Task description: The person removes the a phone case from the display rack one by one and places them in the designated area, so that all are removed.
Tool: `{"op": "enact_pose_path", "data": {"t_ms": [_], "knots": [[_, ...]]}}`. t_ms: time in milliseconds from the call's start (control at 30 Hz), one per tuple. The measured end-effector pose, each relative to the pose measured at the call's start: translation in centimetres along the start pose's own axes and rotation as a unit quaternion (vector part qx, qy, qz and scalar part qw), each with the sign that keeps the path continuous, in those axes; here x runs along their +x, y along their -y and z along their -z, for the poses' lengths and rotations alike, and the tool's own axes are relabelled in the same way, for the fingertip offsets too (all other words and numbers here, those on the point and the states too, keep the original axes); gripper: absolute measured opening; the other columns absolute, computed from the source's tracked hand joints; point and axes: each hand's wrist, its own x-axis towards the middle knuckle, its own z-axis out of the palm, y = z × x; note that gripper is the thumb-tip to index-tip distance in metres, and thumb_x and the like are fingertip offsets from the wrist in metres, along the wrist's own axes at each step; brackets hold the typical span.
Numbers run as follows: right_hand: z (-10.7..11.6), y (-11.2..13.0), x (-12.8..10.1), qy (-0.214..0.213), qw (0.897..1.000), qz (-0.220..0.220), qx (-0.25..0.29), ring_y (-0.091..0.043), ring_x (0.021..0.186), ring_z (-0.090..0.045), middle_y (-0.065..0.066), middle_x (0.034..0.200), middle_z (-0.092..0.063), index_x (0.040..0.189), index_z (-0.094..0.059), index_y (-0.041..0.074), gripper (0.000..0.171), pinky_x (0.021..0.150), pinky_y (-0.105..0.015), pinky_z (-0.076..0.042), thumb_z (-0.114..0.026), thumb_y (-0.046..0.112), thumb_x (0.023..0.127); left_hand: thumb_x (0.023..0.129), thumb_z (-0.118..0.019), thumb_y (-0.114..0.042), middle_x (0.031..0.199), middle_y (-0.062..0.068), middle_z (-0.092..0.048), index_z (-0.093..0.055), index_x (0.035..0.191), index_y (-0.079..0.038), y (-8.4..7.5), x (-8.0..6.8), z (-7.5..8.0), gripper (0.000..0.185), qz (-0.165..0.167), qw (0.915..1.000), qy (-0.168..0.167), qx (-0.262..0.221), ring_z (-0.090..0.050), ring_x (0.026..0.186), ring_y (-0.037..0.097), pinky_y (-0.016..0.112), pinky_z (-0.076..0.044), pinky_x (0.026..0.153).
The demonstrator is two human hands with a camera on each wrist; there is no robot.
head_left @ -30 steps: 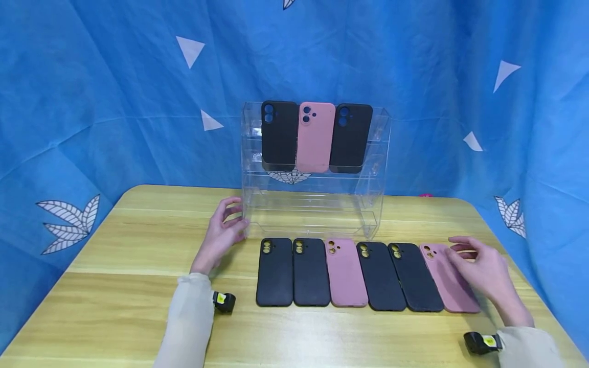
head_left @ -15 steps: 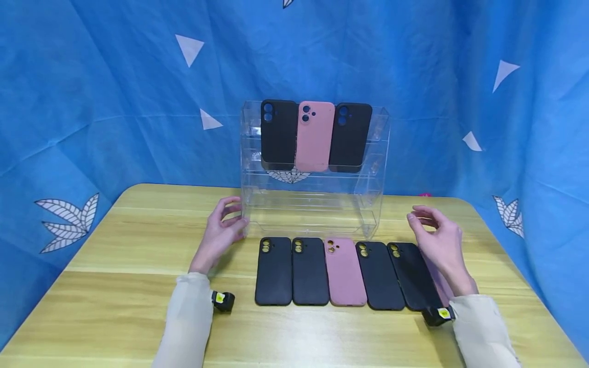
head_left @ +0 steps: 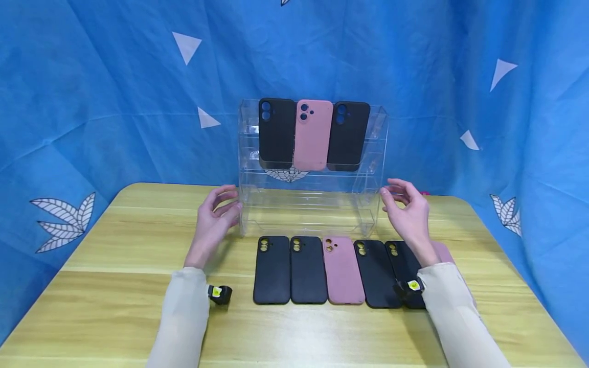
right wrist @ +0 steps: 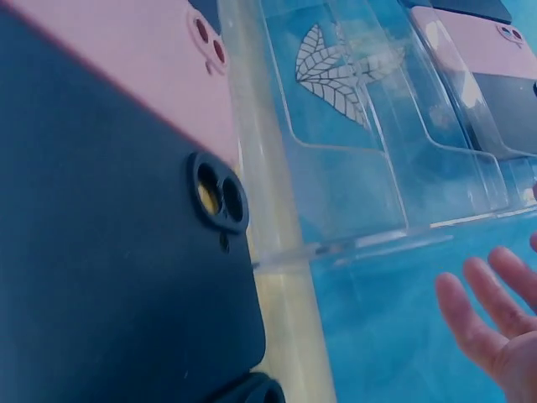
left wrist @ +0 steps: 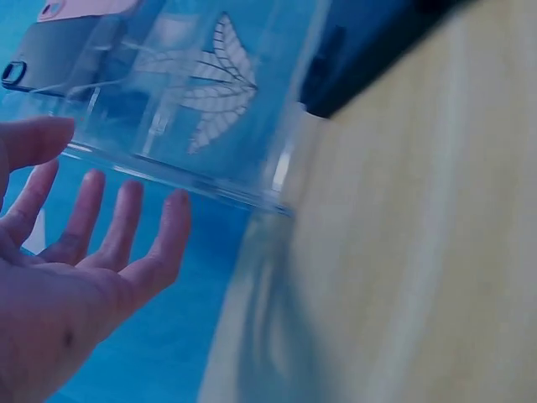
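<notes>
A clear acrylic tiered rack point(head_left: 313, 209) stands mid-table, with two black cases and a pink case point(head_left: 313, 135) leaning on its top tier. My left hand point(head_left: 220, 210) hovers at the rack's left side with its fingers relaxed and holding nothing. In the left wrist view the left hand point(left wrist: 92, 252) faces the rack's wall point(left wrist: 193, 109) palm first. My right hand point(head_left: 401, 203) is at the rack's right side, loosely curled and empty. The right wrist view shows the right hand's fingertips point(right wrist: 495, 319) just short of the rack point(right wrist: 369, 151). I cannot tell if either hand touches it.
A row of phone cases lies in front of the rack: black point(head_left: 271, 270), black point(head_left: 308, 270), pink point(head_left: 342, 271), black point(head_left: 377, 273). My right forearm partly covers another black one and a pink one point(head_left: 445, 251). Blue cloth hangs behind the wooden table point(head_left: 115, 306).
My right hand left the pink case at the right end of the row and moved up and left to the rack's right side. My left hand rose slightly beside the rack.
</notes>
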Motion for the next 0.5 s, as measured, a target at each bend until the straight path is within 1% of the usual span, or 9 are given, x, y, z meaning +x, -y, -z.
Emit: {"op": "enact_pose_path", "data": {"t_ms": [67, 200, 300, 400, 500], "knots": [[-0.3, 0.1, 0.3, -0.003, 1.0, -0.005, 0.005, 0.005, 0.091, -0.064, -0.008, 0.117, -0.066, 0.136, -0.061, 0.005, 0.039, 0.069, -0.017, -0.06, -0.067, 0.021, 0.1, 0.1, -0.063, -0.008, 0.14, 0.009, -0.055, -0.051, 0.144, -0.014, -0.6, 0.1, -0.1, 0.046, -0.019, 0.9997, -0.014, -0.004, -0.059, 0.13, 0.026, 0.027, -0.061, 0.087], [-0.8, 0.3, 0.8, -0.008, 1.0, -0.006, 0.014, 0.003, 0.092, -0.065, -0.009, 0.118, -0.066, 0.137, -0.061, 0.008, 0.04, 0.067, -0.018, -0.06, -0.067, 0.022, 0.1, 0.099, -0.064, -0.006, 0.137, 0.015, -0.058, -0.055, 0.139, -0.009, -1.9, 0.5, -0.5, 0.041, -0.067, 0.9966, -0.046, -0.014, -0.062, 0.124, 0.026, 0.024, -0.06, 0.088], [-1.2, 0.5, 1.0, -0.012, 1.0, -0.001, 0.018, 0.004, 0.091, -0.065, -0.012, 0.119, -0.067, 0.136, -0.062, 0.009, 0.039, 0.065, -0.015, -0.058, -0.067, 0.023, 0.099, 0.098, -0.065, -0.007, 0.134, 0.019, -0.06, -0.059, 0.135, -0.006, -2.8, 0.9, -1.0, 0.037, -0.104, 0.9918, -0.072, -0.018, -0.064, 0.118, 0.025, 0.022, -0.06, 0.087], [-1.5, 0.5, 1.1, -0.013, 1.0, -0.002, 0.015, 0.005, 0.091, -0.064, -0.014, 0.12, -0.068, 0.135, -0.062, 0.009, 0.038, 0.064, -0.015, -0.058, -0.066, 0.024, 0.1, 0.098, -0.067, -0.01, 0.129, 0.017, -0.064, -0.062, 0.131, -0.004, -3.6, 1.4, -1.4, 0.034, -0.137, 0.9862, -0.091, -0.013, -0.065, 0.113, 0.023, 0.02, -0.059, 0.087], [-1.7, 0.5, 1.1, -0.015, 1.0, -0.006, 0.02, 0.003, 0.09, -0.065, -0.015, 0.12, -0.068, 0.134, -0.063, 0.008, 0.037, 0.064, -0.017, -0.059, -0.066, 0.024, 0.1, 0.098, -0.068, -0.014, 0.125, 0.015, -0.067, -0.063, 0.13, -0.002, -4.5, 1.9, -1.7, 0.034, -0.172, 0.9798, -0.102, -0.002, -0.065, 0.11, 0.021, 0.021, -0.058, 0.088]]}}
